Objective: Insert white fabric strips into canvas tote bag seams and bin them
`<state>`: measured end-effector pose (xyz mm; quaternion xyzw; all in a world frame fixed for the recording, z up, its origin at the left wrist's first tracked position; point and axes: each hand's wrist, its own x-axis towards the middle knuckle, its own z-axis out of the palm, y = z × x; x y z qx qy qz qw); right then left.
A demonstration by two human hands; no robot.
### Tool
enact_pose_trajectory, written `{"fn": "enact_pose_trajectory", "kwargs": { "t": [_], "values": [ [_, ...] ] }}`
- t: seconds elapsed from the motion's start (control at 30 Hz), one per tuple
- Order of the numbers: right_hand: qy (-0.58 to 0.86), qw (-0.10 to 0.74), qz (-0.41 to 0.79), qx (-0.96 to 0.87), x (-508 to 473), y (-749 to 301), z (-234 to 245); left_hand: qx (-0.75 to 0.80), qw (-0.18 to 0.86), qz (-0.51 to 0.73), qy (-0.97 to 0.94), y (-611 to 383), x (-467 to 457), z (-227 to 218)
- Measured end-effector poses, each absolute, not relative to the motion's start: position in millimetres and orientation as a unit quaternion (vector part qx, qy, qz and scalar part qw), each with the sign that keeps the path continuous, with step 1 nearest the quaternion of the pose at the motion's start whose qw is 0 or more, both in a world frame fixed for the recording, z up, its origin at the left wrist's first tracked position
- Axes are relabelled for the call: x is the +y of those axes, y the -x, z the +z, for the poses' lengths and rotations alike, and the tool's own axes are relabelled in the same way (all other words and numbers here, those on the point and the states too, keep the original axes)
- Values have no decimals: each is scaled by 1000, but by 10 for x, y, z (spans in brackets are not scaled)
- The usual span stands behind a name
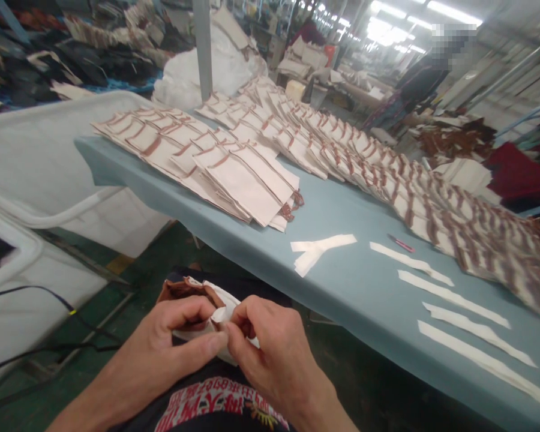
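Over my lap, a cream fabric piece with brown edging (193,289) is bunched up between my two hands. My left hand (180,336) pinches its edge with thumb and forefinger. Close beside it, my right hand (270,339) grips the same piece, its fingertips nearly meeting the left thumb. A small white fold of cloth (222,313) shows between the fingertips. The lower part of the piece is hidden behind my hands.
A blue-green table (342,288) bears overlapping cream pieces with brown trim (252,174), a long row of more (387,174), white strips (454,298) and small red-handled snips (401,243). White bins (72,156) stand left. A person (414,78) is at the back right.
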<state>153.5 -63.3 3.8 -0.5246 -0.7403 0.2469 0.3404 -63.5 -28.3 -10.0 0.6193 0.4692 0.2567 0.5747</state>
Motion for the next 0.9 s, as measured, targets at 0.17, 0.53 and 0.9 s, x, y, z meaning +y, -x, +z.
{"fn": "enact_pose_trajectory", "kwargs": {
  "t": [0.17,0.53,0.9],
  "values": [
    [553,354,244,-713,-654,-1480,-42,469,550,273,-634,602,-249,-108],
    [615,370,316,-621,-757,-1343,-256,539,526,308,-582,495,-436,-215],
    [596,347,554,-467,-853,-1362,-374,589,570,328,-470,457,-517,-590]
  ]
}}
